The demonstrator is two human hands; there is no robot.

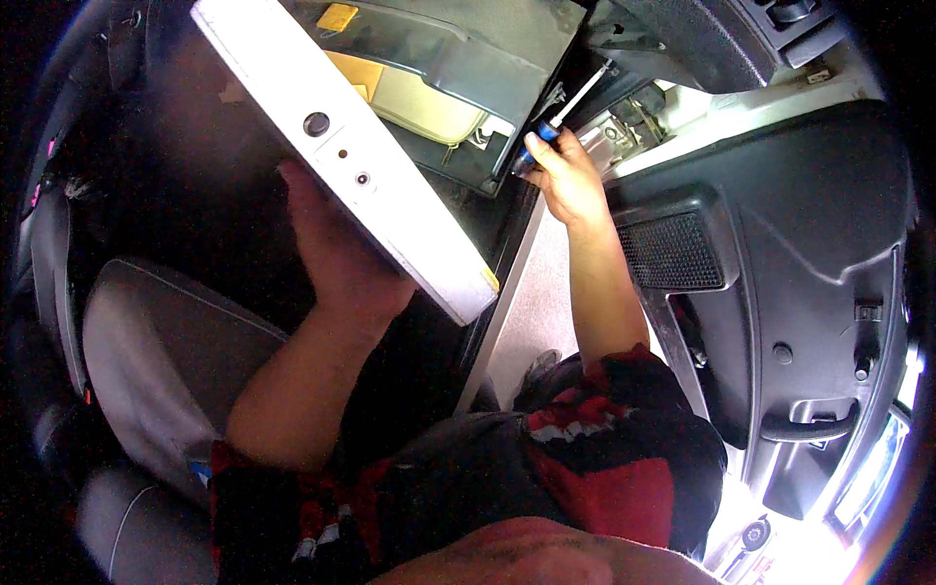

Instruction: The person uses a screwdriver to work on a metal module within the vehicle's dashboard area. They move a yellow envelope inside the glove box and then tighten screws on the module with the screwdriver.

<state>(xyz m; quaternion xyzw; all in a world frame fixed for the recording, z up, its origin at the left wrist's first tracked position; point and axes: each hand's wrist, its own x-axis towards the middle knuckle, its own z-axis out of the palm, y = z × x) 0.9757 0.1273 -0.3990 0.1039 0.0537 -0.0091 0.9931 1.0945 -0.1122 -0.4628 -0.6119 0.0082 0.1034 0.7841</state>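
Observation:
My left hand (336, 258) is closed around a long white bar-shaped lamp (400, 185) with a black button and small round sockets along its edge. Bright light falls from the lamp's far side; some of the left fingers are hidden behind it. At the upper right, my right hand (567, 180) grips a screwdriver (542, 144) by its blue-and-black handle. The metal shaft points up and right, with its tip close to the underside of the dark dashboard trim (673, 44). Whether the tip touches anything cannot be made out.
An open glove compartment (468, 73) holds a yellow-green pouch (424, 105) beside the screwdriver. The open car door (780, 244), with a speaker grille (673, 252), stands on the right. A grey seat (166, 341) is at the left. Pale ground (531, 302) shows past the sill.

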